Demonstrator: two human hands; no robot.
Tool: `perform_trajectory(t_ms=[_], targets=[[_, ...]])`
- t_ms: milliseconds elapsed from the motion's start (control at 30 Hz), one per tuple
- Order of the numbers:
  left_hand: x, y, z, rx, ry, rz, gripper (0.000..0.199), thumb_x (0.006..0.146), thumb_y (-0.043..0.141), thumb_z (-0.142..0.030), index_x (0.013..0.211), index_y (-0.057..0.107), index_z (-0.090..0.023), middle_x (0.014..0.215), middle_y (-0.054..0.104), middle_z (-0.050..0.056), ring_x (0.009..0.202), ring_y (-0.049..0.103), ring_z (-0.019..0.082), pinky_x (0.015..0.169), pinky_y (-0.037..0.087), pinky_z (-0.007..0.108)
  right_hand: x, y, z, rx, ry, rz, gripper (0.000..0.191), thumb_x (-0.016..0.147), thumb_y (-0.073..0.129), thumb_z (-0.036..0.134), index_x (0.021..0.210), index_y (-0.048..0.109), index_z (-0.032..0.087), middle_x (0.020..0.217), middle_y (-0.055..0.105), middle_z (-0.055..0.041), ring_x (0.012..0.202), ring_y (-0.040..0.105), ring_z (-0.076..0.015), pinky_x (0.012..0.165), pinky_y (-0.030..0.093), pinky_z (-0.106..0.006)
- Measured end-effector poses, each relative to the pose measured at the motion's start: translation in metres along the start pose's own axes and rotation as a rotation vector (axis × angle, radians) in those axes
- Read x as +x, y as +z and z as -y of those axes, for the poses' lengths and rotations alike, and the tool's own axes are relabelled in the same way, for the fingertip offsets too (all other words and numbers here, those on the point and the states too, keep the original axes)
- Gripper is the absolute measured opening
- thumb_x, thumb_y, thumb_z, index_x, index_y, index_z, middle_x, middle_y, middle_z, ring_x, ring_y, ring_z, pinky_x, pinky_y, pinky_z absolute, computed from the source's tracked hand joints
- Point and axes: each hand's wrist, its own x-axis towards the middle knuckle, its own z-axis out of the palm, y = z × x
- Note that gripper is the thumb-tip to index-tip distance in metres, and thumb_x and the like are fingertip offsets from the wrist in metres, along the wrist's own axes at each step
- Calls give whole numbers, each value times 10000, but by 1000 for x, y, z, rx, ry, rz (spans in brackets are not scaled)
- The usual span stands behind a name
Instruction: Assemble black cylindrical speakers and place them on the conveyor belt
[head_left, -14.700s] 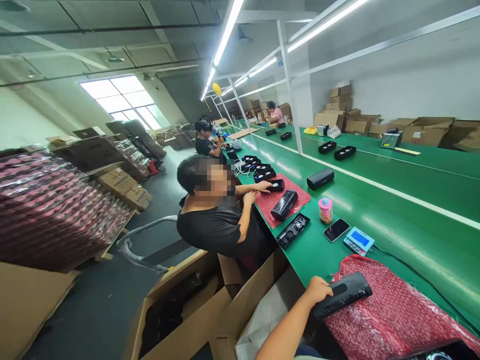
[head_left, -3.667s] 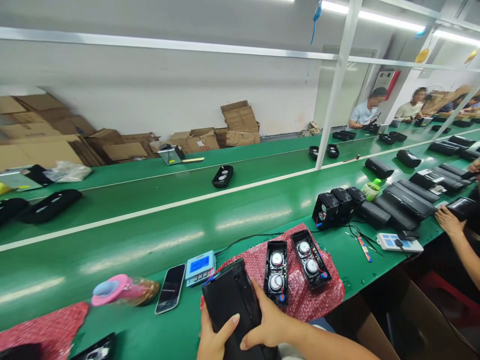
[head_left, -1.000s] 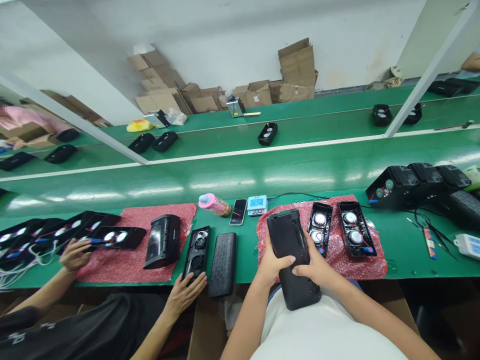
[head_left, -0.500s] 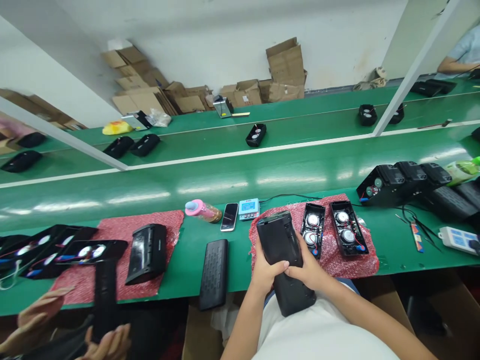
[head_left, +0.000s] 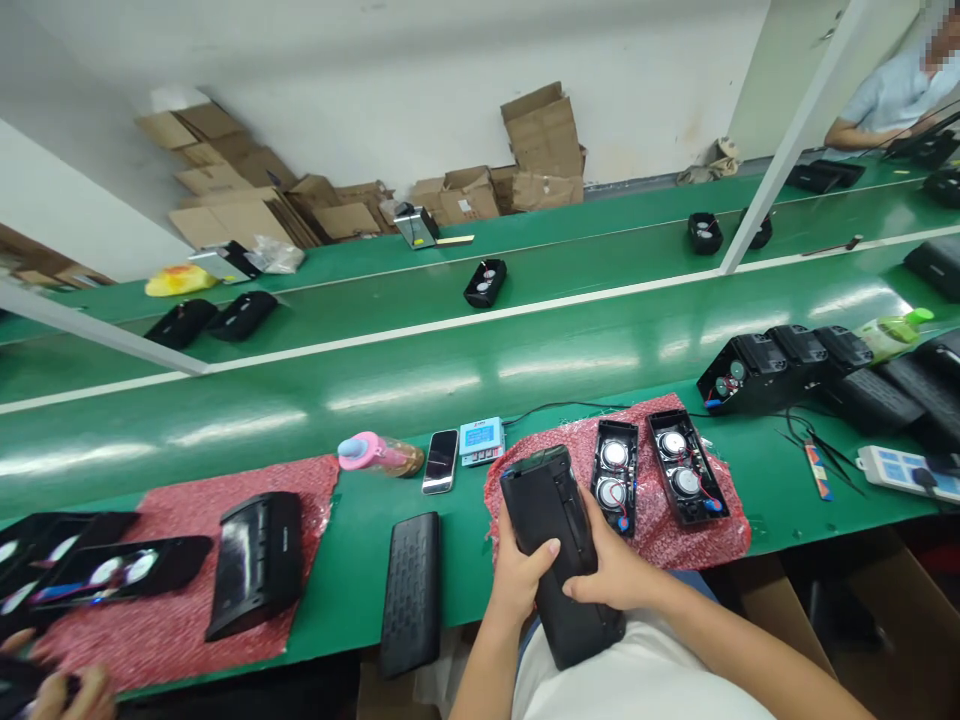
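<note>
Between my hands is a black speaker case, tilted against my lap at the bench edge. My left hand grips its left side, thumb lying across the face. On the other side my right hand is wrapped round the case, its thumb pressed on the front. Just beyond, two opened speaker housings, a nearer one and a farther one, show round silver drivers and red and blue wires. They lie on pink bubble wrap. A black perforated grille rests at the bench edge to my left.
A bottle with a pink top, a phone and a small meter stand behind the grille. Speaker housings and a power strip are at right. A co-worker's hand is at lower left, near another speaker.
The view has swung right, so the bench things appear farther left. My thumbs have moved apart on the speaker case, which stays in both hands. The co-worker's hands have shifted toward the lower left.
</note>
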Motion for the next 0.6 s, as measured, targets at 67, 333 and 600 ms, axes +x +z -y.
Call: perform_trajectory(t_ms=[67,333,600], targets=[[6,1,1,17,-18,-1,1136,534,834,-401,1451,185,-231,1312,548,144,1120,589,313,916,524,403,3,-2,-2,33,1,-14,1141,570,669,149,1474,-26,195,1518,196,-154,1379,246,-270,1127,215,-465],[33,11,-21,-50,-170,159,1270,466,865,-301,1476,98,-260,1346,524,159,1165,554,349,942,493,433,21,-11,-13,206,-18,-80,1118,640,679,225,1471,-66,188,1540,145,-145,1398,217,-253,1142,180,-456],[107,23,-61,504,352,2,1059,429,863,-337,1375,391,-271,1369,454,129,1300,400,383,1104,289,528,71,-63,-8,517,-1,-264,1060,690,662,638,1466,44,266,1483,288,-150,1359,304,-300,1097,246,-509]])
